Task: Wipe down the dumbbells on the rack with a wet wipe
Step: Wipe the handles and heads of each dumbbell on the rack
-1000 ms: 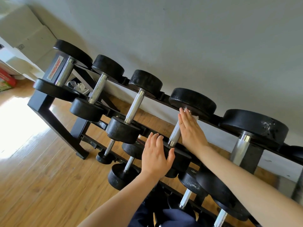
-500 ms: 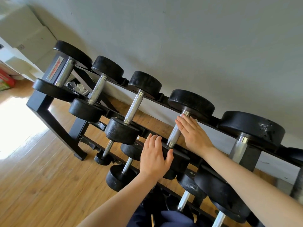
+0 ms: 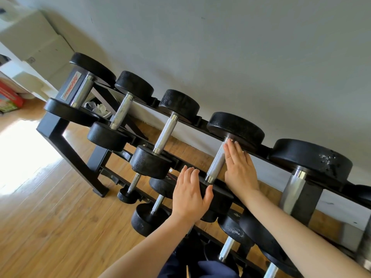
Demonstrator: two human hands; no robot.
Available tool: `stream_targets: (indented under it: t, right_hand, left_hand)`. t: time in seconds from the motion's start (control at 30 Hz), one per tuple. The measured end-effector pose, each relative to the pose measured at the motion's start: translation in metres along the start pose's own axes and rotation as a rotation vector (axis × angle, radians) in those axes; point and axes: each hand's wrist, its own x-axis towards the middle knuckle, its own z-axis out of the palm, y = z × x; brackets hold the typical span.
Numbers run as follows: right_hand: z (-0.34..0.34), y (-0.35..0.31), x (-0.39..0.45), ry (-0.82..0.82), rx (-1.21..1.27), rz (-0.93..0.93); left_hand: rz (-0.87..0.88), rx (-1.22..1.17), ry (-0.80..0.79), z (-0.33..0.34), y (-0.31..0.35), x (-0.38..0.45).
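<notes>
Fingers [image 3: 234, 151] flat along handle [image 3: 216, 163] (knurled)

Wet wipe — hidden under right hand [image 3: 240, 169]

The rack [image 3: 66, 141] stands on the wooden floor [image 3: 40, 227], its back against the wall [image 3: 220, 47]. Five dumbbells lie side by side across its top tier, and more lie on the tiers below. The fourth dumbbell from the left [image 3: 217, 160] lies between the two hands: the right hand [image 3: 240, 167] lies flat along the right side of its handle, fingertips up against its far head, and the left hand [image 3: 189, 194] rests on its near head. A box [image 3: 9, 97] sits on the floor at far left.
</notes>
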Motion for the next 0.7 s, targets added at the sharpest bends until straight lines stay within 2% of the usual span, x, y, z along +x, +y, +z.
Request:
stream_targets:
  t: [0.1, 0.33, 0.53, 0.7]
  right_hand:
    - [0.004, -0.003, 0.003, -0.012, 0.035, -0.006]
    - [-0.001, 0.014, 0.018, -0.045, -0.049, -0.165]
    - [0.004, 0.013, 0.008, -0.035, 0.063, -0.095]
    - [0.004, 0.016, 0.006, -0.025, 0.158, -0.173]
  left_hand:
    - [0.001, -0.006, 0.008, 0.0, 0.0, 0.0]
    - [0.009, -0.005, 0.018, 0.001, -0.001, 0.0]
    - [0.008, 0.007, 0.009, 0.001, 0.0, 0.001]
    - [-0.007, -0.014, -0.011, 0.0, -0.001, 0.001]
